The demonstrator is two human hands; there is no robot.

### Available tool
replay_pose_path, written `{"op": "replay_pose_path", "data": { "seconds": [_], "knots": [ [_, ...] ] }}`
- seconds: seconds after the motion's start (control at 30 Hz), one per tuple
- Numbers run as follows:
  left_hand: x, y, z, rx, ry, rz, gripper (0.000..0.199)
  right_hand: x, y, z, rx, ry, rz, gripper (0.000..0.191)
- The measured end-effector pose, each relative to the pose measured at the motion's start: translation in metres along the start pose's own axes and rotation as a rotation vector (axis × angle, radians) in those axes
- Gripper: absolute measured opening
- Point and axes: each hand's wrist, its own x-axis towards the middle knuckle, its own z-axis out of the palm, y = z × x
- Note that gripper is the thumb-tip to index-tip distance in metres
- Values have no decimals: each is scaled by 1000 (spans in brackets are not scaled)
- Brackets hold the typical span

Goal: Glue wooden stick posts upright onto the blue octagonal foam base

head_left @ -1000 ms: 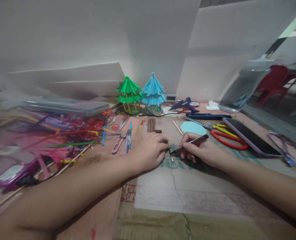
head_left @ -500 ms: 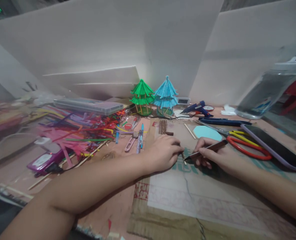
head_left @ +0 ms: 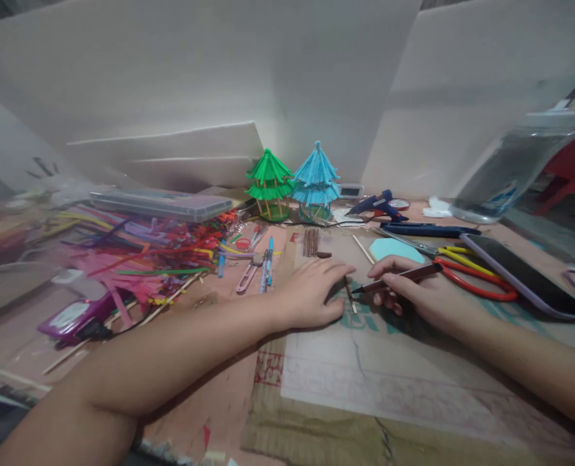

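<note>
A thin wooden stick (head_left: 351,298), its upper part dark brown and its lower end pale, lies on the cardboard mat. My left hand (head_left: 316,294) rests at its left with thumb apart and fingers stretched out; the fingertips are at the stick's far end, and whether they press on it I cannot tell. Between the fingers of my right hand (head_left: 408,285) is a brown marker pen (head_left: 389,280), its dark tip at or very near the stick's side. Several brown sticks (head_left: 311,243) lie in a row beyond my left hand, beside a short brown piece (head_left: 324,255), perhaps a cap.
Green (head_left: 269,184) and light-blue (head_left: 316,181) little pagodas stand at the back. Right of the mat lie red-handled scissors (head_left: 476,281), a phone (head_left: 525,272) and a blue glue gun (head_left: 379,206). A light-blue octagon (head_left: 397,250) sits near my right hand; colourful strips (head_left: 136,246) pile up leftward.
My left thumb and fingers have spread apart, uncovering more of the stick. More of its upper part now shows brown. The marker pen has shifted slightly up along it. The view has moved a little.
</note>
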Motion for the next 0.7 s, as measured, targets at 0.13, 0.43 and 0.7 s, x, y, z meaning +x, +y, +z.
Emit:
{"op": "replay_pose_path", "data": {
  "seconds": [0.13, 0.43, 0.7],
  "knots": [
    [0, 3, -3, -21, -17, -56, 72, 0, 2, -1, -3, 4, 1, 38],
    [0, 4, -5, -37, -22, -67, 78, 1, 6, -2, -4, 6, -12, 36],
    [-1, 5, 0, -37, -20, -89, 85, -3, -1, 0, 6, -7, -13, 25]
  ]
}}
